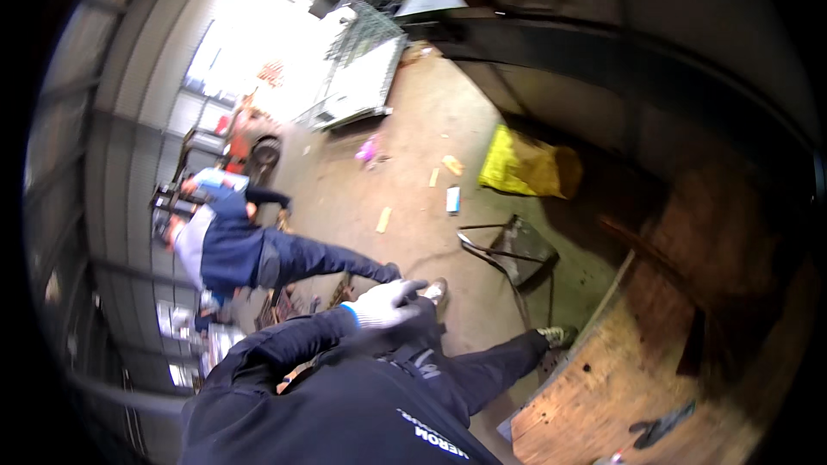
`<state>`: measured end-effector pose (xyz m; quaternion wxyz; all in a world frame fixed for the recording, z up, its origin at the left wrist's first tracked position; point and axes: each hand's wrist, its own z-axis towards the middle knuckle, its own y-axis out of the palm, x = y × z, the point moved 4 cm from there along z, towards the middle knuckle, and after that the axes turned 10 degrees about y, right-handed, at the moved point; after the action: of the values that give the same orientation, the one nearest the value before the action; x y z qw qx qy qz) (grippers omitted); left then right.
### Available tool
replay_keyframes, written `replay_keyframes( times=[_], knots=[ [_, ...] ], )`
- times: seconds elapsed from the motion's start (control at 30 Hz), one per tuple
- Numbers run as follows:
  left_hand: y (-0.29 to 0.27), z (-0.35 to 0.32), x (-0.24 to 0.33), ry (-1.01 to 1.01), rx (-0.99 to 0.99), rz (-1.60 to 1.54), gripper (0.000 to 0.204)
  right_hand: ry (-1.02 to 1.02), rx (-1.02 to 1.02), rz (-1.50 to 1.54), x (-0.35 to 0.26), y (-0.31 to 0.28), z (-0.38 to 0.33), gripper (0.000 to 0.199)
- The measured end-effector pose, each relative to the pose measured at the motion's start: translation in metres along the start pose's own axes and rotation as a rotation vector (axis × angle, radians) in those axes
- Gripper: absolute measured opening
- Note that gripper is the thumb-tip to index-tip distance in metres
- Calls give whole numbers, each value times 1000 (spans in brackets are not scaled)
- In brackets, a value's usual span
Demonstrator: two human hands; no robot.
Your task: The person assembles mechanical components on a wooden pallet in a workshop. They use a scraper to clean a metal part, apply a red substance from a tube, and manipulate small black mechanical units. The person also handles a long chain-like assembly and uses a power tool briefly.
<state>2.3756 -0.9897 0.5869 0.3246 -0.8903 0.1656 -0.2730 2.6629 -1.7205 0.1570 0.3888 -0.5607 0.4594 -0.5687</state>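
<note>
My left hand [383, 305], in a white knit glove with a blue cuff, is held out in front of my dark jacket. Its fingers are stretched and slightly apart, and no object shows in them. Below it are my dark trousers [495, 375] and my shoes on the concrete floor. My right hand is out of view. To the right, a wooden tabletop [594, 387] carries a dark grey item [662, 424], perhaps a glove or a tool; blur hides which.
A tilted metal-framed seat [524, 251] and a yellow sack [525, 164] lie ahead right. Scraps and a small blue-white pack [453, 200] dot the floor. A wire cage [362, 69] stands farther off. People [228, 241] work at left near a red vehicle [250, 138].
</note>
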Motion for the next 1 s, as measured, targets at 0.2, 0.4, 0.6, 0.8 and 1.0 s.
replay_keyframes(
  times=[0.2,0.4,0.6,0.8,1.0],
  knots=[
    [12,-43,-8,-127,36,-57,65,385,-748,142,-30,-36,-99,55],
    [27,-89,-63,-91,135,-215,68,362,-948,288,-138,-30,-118,57],
    [56,-157,-161,-69,360,-282,68,86,-950,830,-277,-85,-135,44],
    [73,-240,-249,-72,553,-573,67,-301,-1289,1195,-454,-463,-324,31],
    [88,-302,-309,-33,772,-727,72,-1110,-1490,913,-553,-539,-542,27]
  ],
)
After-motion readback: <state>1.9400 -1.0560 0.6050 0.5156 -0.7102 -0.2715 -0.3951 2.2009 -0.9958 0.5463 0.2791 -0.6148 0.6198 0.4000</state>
